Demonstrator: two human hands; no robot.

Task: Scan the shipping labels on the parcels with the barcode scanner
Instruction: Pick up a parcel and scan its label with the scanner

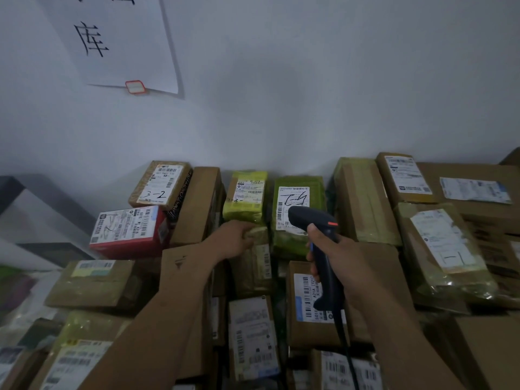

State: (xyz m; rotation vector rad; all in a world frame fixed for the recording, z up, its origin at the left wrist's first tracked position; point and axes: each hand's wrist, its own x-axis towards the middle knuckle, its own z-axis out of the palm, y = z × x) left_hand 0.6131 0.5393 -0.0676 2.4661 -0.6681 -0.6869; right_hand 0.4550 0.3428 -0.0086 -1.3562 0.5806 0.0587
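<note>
The scanning step is in hand. The right hand (pixel 336 256) is wrapped around the grip of the barcode scanner (pixel 311 219), whose head hovers over the white shipping label (pixel 292 199) on the dark green parcel (pixel 291 240) at the far middle of the pile. The left hand (pixel 233 240) curls its fingers over the far edge of the taped parcel (pixel 253 267) just to the left. Next, the scanner likely needs aiming squarely at the barcode strip on the label's left edge, with the trigger pressed.

Labelled parcels (pixel 365 201) lie packed edge to edge against the wall (pixel 281 108), hiding their support.
</note>
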